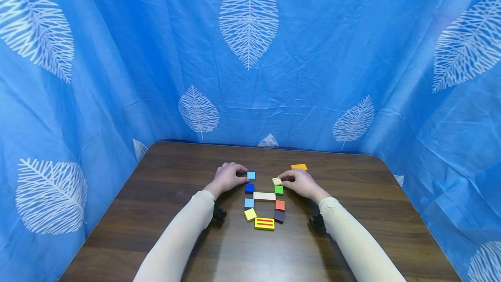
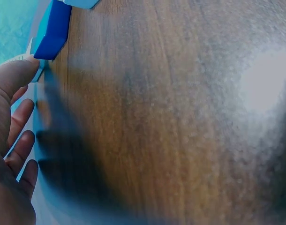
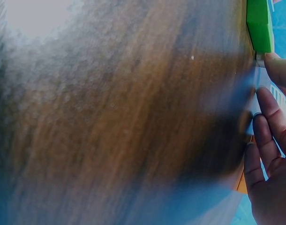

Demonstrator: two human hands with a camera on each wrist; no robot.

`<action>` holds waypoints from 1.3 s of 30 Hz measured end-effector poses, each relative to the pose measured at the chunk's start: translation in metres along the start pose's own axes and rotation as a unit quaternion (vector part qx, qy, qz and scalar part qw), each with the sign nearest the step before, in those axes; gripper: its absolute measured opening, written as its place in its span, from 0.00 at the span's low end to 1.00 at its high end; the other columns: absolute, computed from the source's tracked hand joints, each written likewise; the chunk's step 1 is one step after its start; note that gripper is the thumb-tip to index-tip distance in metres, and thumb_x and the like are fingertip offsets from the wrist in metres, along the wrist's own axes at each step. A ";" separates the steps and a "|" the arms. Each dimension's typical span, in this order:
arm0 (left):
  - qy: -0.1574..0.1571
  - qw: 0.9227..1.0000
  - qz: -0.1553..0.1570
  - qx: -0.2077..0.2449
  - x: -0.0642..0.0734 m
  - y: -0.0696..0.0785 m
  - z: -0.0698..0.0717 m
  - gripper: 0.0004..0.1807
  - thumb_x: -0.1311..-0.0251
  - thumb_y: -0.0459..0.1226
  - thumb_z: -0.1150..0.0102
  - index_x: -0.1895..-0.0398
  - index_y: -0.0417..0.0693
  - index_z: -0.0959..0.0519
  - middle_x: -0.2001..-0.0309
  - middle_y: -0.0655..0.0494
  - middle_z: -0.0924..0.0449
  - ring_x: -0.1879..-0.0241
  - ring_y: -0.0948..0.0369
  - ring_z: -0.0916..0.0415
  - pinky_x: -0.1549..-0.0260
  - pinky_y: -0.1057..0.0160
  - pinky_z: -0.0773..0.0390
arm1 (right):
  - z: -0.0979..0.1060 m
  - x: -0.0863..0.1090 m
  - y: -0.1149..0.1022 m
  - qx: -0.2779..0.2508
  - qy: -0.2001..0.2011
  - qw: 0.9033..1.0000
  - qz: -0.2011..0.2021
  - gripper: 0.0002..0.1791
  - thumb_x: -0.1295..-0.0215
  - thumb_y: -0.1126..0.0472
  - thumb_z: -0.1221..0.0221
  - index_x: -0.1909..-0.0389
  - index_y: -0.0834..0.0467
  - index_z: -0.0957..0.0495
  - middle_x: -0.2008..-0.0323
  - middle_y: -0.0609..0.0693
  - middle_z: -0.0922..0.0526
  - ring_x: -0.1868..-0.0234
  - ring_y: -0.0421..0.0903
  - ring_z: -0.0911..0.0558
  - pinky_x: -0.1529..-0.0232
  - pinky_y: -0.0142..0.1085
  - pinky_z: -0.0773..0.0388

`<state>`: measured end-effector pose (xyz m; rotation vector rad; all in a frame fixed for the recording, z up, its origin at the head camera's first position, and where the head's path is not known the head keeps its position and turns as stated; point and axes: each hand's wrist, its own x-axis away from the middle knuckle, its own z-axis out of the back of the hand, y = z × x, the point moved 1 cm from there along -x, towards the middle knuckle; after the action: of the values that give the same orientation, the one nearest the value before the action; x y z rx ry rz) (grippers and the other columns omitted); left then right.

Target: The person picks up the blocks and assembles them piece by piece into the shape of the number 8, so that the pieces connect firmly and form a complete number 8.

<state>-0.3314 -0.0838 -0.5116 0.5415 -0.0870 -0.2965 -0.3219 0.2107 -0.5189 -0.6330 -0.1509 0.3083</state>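
Observation:
My left hand (image 1: 228, 175) pinches a light blue block (image 1: 251, 176) at its left end, thumb on the near side. In the left wrist view the thumb (image 2: 21, 72) lies just behind a dark blue block (image 2: 54, 30), and the other fingers hang loosely bent. A pale wooden block (image 1: 276, 181) with striped grain is held at a slight tilt between thumb and finger of my right hand (image 1: 301, 182). Directly in front of it sits a green block (image 1: 278, 190). In the right wrist view the green block mostly hides the wooden one.
A long pale block (image 1: 264, 196) lies between two columns of blocks. Nearer are another light blue block (image 1: 248, 203), a red block (image 1: 279, 205), a dark purple block (image 1: 279, 216), a turned yellow block (image 1: 250, 215) and a red-striped yellow block (image 1: 264, 224). An orange block (image 1: 299, 167) lies behind my right hand.

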 end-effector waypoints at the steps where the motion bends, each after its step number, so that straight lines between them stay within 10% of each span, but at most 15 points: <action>1: 0.000 1.000 0.000 -0.001 0.000 0.000 0.000 0.20 0.36 0.51 0.31 0.45 0.55 0.14 0.48 0.57 0.17 0.42 0.52 0.30 0.38 0.46 0.36 | 0.000 0.000 0.000 0.000 0.000 1.000 0.000 0.13 0.31 0.54 0.33 0.47 0.48 0.14 0.55 0.41 0.15 0.54 0.43 0.21 0.45 0.48 0.23; 39: -0.040 0.998 -0.035 -0.023 0.001 -0.004 0.003 0.18 0.30 0.48 0.37 0.39 0.62 0.17 0.43 0.56 0.20 0.40 0.51 0.32 0.37 0.47 0.33 | 0.001 0.000 -0.001 -0.004 -0.001 1.000 0.000 0.13 0.31 0.54 0.33 0.48 0.47 0.14 0.55 0.41 0.15 0.54 0.43 0.21 0.44 0.48 0.24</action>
<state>-0.3321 -0.0893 -0.5112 0.4885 -0.1393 -0.3879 -0.3220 0.2107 -0.5180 -0.6414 -0.1544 0.3095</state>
